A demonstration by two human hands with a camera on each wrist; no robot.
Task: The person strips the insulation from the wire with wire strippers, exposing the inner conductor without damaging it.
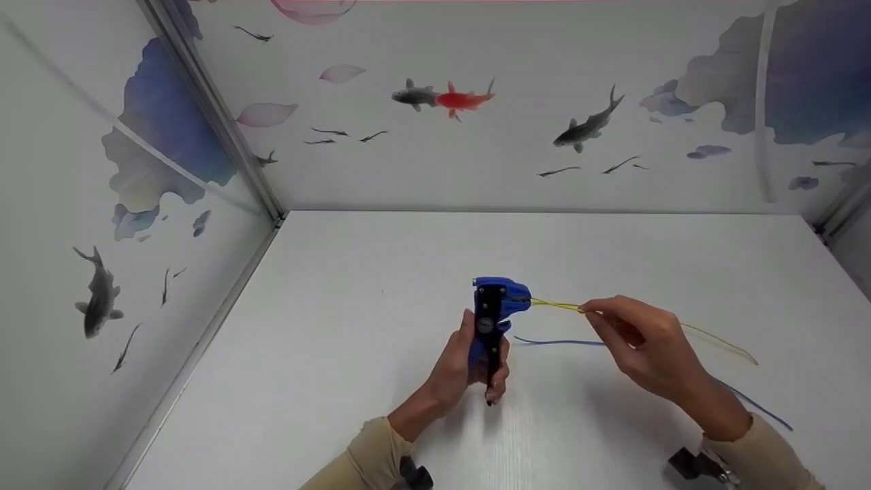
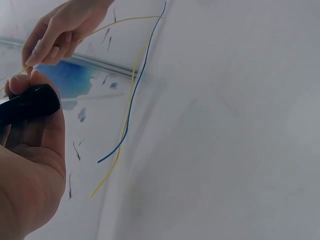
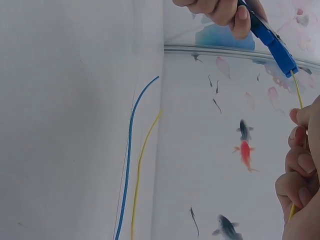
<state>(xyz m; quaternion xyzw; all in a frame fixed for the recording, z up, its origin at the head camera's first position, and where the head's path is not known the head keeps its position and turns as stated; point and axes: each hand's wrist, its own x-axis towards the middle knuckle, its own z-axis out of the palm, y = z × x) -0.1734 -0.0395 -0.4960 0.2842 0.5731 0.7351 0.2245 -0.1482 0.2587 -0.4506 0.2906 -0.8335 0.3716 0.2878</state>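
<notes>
White walls printed with fish, pale petals and blue-violet washes stand behind and to the left of the blue-and-black hand tool, which serves as the middle of the scene. A metal corner post rises behind it on the left, and a white tabletop spreads beneath and around it.

The person's left hand has its fingers curled round the tool's handles, keeping it upright with its blue nose pointing right. Just right of that nose, a yellow wire runs from it to the right hand, whose thumb and forefinger pinch it closely while the remaining fingers bend inward. Whether the wire's tip sits inside the nose cannot be told.

Below and to the right of the tool, a blue wire lies on the tabletop, passing behind the right hand in the head view. Another yellow length shows beside it from the right wrist. Beige sleeves cover both forearms, nearer the person than the tool.
</notes>
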